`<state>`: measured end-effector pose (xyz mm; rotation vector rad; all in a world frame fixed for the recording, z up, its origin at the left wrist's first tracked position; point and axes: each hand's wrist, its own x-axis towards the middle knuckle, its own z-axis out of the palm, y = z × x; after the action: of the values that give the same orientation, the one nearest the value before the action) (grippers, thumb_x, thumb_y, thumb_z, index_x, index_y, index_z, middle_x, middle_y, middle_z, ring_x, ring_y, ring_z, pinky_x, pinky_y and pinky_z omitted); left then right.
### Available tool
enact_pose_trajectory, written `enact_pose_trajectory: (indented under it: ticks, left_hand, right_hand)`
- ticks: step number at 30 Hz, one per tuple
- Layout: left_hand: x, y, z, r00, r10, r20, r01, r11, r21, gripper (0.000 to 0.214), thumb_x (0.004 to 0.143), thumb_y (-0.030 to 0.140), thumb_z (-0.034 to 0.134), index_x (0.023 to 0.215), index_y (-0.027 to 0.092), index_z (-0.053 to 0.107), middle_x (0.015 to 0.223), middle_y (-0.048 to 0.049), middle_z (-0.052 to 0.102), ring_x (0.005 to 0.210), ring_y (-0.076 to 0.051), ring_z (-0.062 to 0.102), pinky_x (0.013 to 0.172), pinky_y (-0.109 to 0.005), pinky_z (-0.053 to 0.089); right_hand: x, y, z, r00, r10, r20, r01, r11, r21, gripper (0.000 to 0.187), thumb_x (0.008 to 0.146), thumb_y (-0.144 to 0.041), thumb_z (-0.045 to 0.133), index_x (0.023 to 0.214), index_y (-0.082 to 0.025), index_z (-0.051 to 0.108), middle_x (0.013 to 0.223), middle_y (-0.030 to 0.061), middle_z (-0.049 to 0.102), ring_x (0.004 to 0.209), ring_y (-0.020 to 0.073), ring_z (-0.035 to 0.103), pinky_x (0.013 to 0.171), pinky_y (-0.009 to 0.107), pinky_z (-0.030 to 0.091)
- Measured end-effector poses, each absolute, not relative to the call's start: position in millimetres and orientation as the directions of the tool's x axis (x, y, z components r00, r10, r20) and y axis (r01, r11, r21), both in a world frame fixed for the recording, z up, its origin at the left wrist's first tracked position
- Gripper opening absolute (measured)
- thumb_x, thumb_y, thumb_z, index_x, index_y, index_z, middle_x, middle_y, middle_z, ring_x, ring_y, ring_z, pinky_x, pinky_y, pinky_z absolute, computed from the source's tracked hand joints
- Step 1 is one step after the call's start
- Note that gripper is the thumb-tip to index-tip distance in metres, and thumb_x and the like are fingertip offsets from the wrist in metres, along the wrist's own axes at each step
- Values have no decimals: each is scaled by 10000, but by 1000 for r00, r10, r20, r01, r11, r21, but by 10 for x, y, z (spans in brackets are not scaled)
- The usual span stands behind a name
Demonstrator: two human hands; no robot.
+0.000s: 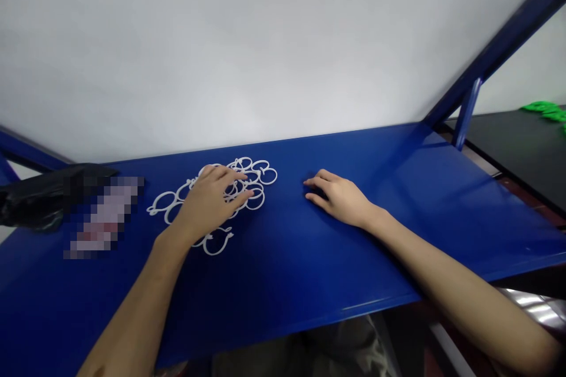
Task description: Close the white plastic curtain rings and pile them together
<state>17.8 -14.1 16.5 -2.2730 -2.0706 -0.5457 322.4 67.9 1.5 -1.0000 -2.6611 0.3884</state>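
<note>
Several white plastic rings (260,175) lie in a loose heap on the blue shelf (398,188). My left hand (210,200) rests flat on top of the heap, its fingers stretched out over the rings. To the right of the heap, my right hand (338,197) lies palm down on the bare shelf, fingers lightly curled and touching the surface, holding nothing that I can see.
A black bag (39,197) lies at the shelf's left end beside a blurred pinkish object (106,218). A white wall stands behind. A blue slanted post (499,47) rises at the right. Green pieces (546,109) sit on a dark table beyond.
</note>
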Motion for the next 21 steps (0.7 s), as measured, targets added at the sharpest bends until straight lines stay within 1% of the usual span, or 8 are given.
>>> enact_pose_trajectory:
  ticks: [3, 7, 9, 14, 18, 21]
  left_hand:
    - [254, -140, 89, 171, 953, 249, 954, -223, 200, 341, 890, 538, 604, 1083, 271, 692, 1138, -63, 631, 1123, -290, 518, 1045, -492, 423]
    - [266, -125, 56, 204, 947, 249, 947, -256, 197, 205, 911, 419, 597, 963, 243, 689, 1082, -72, 631, 1068, -285, 518, 1002, -480, 436]
    - [263, -119, 78, 197, 942, 272, 943, -258, 209, 188, 928, 382, 561, 913, 233, 673, 1031, -75, 639, 1034, -279, 523, 972, -462, 443]
    - [306, -141, 168, 148, 919, 364, 945, -240, 222, 182, 946, 349, 484, 892, 227, 609, 954, -62, 652, 988, -262, 534, 963, -444, 439]
    - [340, -161, 187, 96, 912, 399, 947, -207, 245, 116, 927, 322, 502, 886, 238, 570, 874, -33, 642, 927, -241, 562, 883, -391, 468]
    - [349, -165, 185, 62, 904, 424, 947, -188, 262, 104, 924, 322, 516, 887, 240, 569, 844, -20, 634, 892, -224, 588, 842, -366, 478]
  right_hand:
    - [3224, 681, 19, -724, 674, 148, 604, 722, -338, 315, 1002, -354, 544, 1261, -198, 631, 1195, 94, 640, 936, 217, 684, 820, 371, 580]
    - [3224, 684, 24, -723, 676, 141, 606, 720, -339, 316, 1002, -357, 547, 1260, -196, 631, 1192, 92, 639, 936, 215, 686, 820, 363, 577]
    - [3224, 683, 25, -723, 675, 144, 605, 720, -340, 310, 1002, -358, 547, 1257, -205, 633, 1190, 91, 638, 935, 211, 687, 823, 357, 575]
    - [3223, 681, 20, -723, 677, 141, 604, 718, -346, 310, 998, -361, 553, 1256, -211, 635, 1190, 91, 633, 931, 209, 689, 824, 354, 576]
    - [3226, 684, 16, -725, 674, 142, 599, 720, -351, 310, 999, -364, 553, 1258, -214, 635, 1192, 90, 632, 940, 214, 688, 824, 363, 579]
    - [3227, 684, 17, -725, 674, 139, 600, 718, -353, 304, 999, -355, 554, 1255, -213, 635, 1193, 90, 632, 943, 212, 688, 832, 364, 578]
